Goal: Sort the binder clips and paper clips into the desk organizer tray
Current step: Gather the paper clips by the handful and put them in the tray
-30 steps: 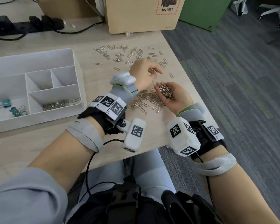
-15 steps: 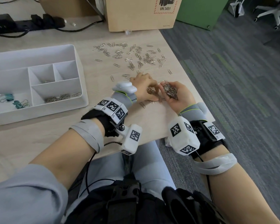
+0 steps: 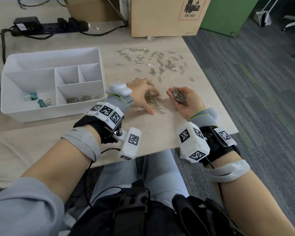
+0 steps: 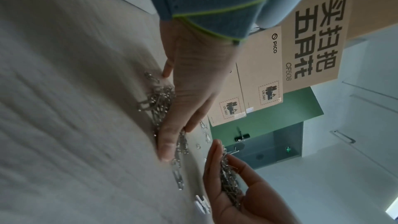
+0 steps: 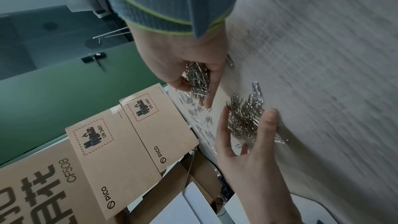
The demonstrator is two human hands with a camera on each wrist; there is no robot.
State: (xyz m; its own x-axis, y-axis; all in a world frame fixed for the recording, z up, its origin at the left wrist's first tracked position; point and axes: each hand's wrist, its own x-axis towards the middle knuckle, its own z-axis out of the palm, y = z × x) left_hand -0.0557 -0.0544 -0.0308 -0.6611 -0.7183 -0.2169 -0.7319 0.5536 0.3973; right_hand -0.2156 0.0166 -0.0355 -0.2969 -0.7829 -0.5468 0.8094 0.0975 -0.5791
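My left hand lies palm down near the table's front edge. Its spread fingers press a loose pile of silver paper clips. The right wrist view shows that pile between the thumb and fingers of the left hand. Just to the right, my right hand is cupped palm up. It holds a heap of paper clips, also seen in its wrist view. The white organizer tray stands at the left. It holds two teal binder clips and some paper clips.
Many loose paper clips lie scattered on the far part of the table. A cardboard box stands behind them, and a black power strip with cables is at the back left. The table's right edge is close to my right hand.
My left hand came down from above the scattered clips onto the pile near the front edge and spread its fingers. The right hand stays cupped with its clips.
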